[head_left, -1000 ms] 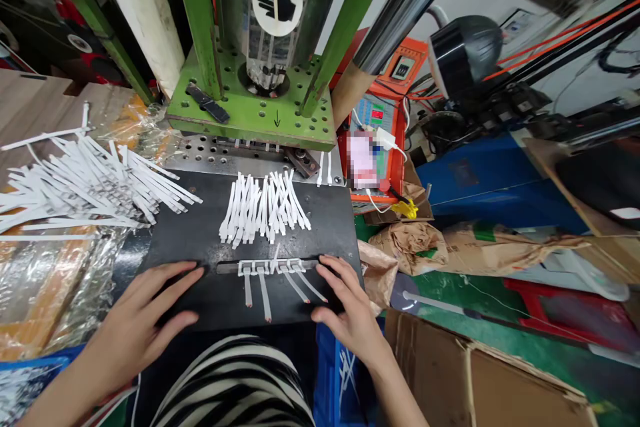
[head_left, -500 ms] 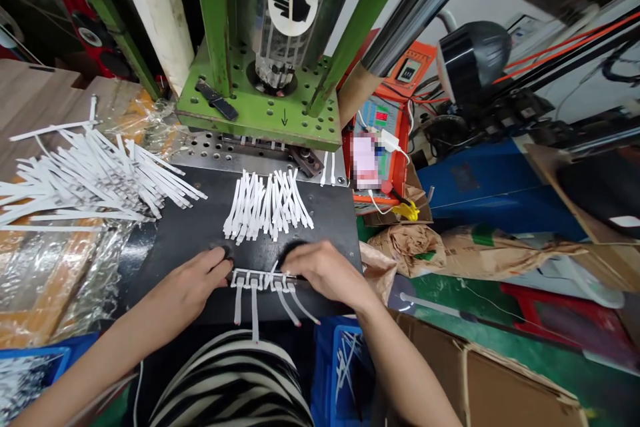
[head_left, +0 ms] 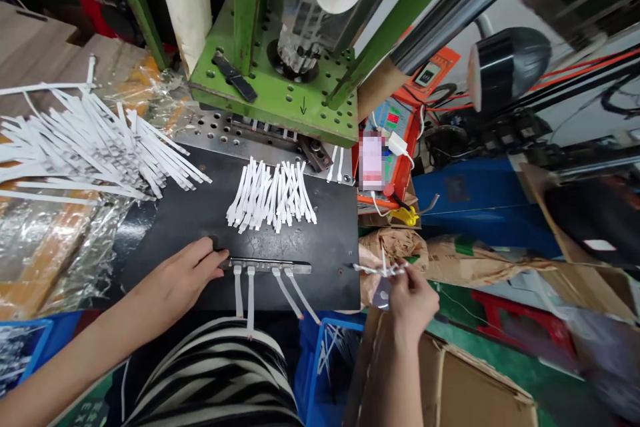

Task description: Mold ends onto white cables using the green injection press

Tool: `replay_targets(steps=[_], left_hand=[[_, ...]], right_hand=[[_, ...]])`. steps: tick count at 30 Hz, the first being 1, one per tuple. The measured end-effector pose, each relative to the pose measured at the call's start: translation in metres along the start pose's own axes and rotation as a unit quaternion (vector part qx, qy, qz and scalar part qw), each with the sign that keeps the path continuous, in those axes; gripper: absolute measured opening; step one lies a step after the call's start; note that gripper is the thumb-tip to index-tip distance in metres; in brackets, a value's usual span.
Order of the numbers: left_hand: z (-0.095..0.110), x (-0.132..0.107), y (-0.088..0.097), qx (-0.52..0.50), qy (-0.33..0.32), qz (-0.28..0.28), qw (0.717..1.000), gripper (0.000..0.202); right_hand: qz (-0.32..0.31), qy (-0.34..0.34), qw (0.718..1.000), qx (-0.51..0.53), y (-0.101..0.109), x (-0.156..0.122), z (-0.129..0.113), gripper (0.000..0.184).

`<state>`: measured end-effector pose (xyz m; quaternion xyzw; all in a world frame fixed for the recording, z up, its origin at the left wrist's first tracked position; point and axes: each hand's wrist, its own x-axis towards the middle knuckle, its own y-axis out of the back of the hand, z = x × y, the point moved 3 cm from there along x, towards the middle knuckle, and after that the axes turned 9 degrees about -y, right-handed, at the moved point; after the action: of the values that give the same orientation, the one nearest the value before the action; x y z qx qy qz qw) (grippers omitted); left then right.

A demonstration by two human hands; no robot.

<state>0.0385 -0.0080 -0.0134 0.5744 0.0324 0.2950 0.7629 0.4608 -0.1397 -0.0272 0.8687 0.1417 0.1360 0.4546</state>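
A green press [head_left: 280, 90] stood beyond both hands, at the far edge of the black desk [head_left: 200, 220]. A large heap of white strips [head_left: 85, 147] lay far left of the left hand [head_left: 175, 280], and a smaller bundle of strips [head_left: 270, 193] lay just beyond it. That hand's grip was released, fingertips touching the left end of a metal bar [head_left: 270, 267] with four strips hanging toward the person. The right hand [head_left: 413, 300], off the desk's right edge, pinched a thin white plastic runner [head_left: 383, 269].
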Motion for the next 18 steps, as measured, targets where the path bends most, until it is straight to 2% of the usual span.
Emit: replay_targets(steps=[2,4,6,7,8,10,11,13,15,18], left_hand=[[0.002,-0.002,0.001,-0.011,0.024,0.008,1.0,0.03],[0.006,-0.001,0.004,-0.026,0.026,0.035,0.999,0.03],[0.013,0.005,0.008,-0.06,-0.002,0.086,0.994,0.035],[0.017,0.01,0.01,-0.086,-0.027,0.115,0.989,0.038],[0.02,0.015,0.01,-0.114,-0.053,0.136,0.983,0.04],[0.026,0.024,0.008,-0.153,-0.1,0.157,0.971,0.038],[0.028,0.028,0.006,-0.156,-0.12,0.159,0.967,0.035],[0.03,0.032,0.003,-0.14,-0.135,0.166,0.967,0.026],[0.028,0.034,0.003,-0.145,-0.118,0.183,0.965,0.021],[0.016,0.046,0.007,-0.23,-0.021,0.181,0.956,0.022]], right_hand=[[0.004,0.025,0.99,-0.141,0.01,-0.001,0.021,0.046],[0.001,0.114,0.977,-0.179,0.011,-0.017,0.013,0.046],[-0.055,0.251,0.962,-0.094,0.005,-0.046,-0.019,0.037],[-0.109,0.32,0.941,-0.024,0.0,-0.065,-0.04,0.033],[-0.173,0.377,0.908,0.05,-0.004,-0.085,-0.061,0.032],[-0.276,0.439,0.838,0.17,-0.014,-0.121,-0.097,0.044],[-0.299,0.452,0.814,0.211,-0.017,-0.135,-0.11,0.049],[-0.312,0.455,0.791,0.265,-0.023,-0.153,-0.127,0.048],[-0.313,0.428,0.792,0.303,-0.024,-0.155,-0.137,0.039],[-0.351,0.363,0.81,0.299,-0.026,-0.131,-0.152,0.019]])
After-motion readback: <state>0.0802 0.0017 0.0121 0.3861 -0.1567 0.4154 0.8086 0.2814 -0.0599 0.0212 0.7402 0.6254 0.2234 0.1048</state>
